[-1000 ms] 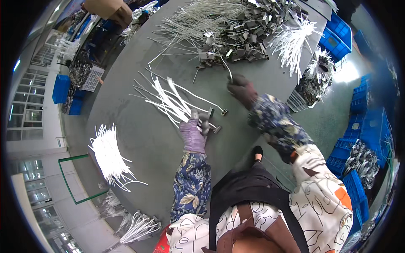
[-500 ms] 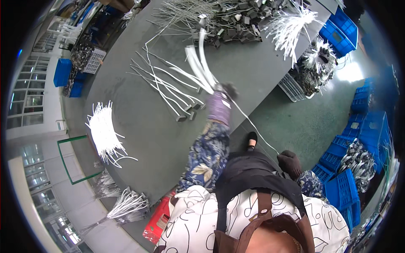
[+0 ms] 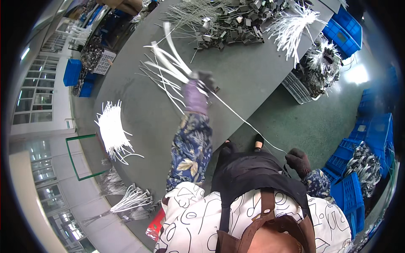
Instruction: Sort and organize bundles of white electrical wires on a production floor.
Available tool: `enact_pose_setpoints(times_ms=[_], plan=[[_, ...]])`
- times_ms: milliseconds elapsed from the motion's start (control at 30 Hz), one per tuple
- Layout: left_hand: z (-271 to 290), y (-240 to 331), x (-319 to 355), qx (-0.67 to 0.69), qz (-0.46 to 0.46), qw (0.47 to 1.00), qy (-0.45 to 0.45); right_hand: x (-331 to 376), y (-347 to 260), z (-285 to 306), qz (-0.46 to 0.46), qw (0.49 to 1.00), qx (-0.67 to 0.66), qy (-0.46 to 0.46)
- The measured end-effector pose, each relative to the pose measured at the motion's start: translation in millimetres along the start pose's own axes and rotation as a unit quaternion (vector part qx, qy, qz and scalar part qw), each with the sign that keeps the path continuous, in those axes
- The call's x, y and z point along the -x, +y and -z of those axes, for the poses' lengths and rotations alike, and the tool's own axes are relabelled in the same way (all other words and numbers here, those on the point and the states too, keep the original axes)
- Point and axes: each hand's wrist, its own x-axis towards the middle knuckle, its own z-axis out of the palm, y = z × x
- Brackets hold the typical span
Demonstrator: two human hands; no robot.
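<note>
The left hand [image 3: 196, 96], in a purple glove and blurred, is over the middle of the grey tabletop [image 3: 249, 84], closed around a sheaf of white strips [image 3: 172, 67] that fan out toward the far left edge. A few thinner strands [image 3: 166, 89] lie on the tabletop just beside them. From the left hand a white cord [image 3: 249, 124] runs out past the right edge to the right hand [image 3: 298, 162] — a dark-gloved fist near the person's hip, pinching the cord's end. Toward the far edge is a heap of metal pieces [image 3: 232, 31] with thin wires [image 3: 196, 14] trailing leftward; a splayed white bundle [image 3: 293, 29] lies near the far right corner. Another white bundle [image 3: 112, 130] rests along the left edge — well apart from both hands.
</note>
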Motion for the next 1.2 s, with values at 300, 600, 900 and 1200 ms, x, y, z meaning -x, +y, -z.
enact_pose_setpoints(times_ms=[300,600,900,1200], plan=[[3.4,-38.3,18.0,0.157,0.098,0.983,0.015,-40.6,-50.1,-29.9,-0.01,0.991,-0.119,-0.062],[62.1,-28.2,-0.6,-0.206,0.072,0.972,0.091,-106.9,-230.6,-134.1,0.209,0.96,0.097,-0.16],[83.6,24.0,-19.0,-0.197,0.003,0.978,0.073,-312.4,-359.7,-117.2,0.489,0.635,0.5,0.329],[24.5,7.1,-14.2,0.197,0.087,0.973,0.077,-212.2,-306.8,-110.4,0.506,0.699,0.503,0.051]])
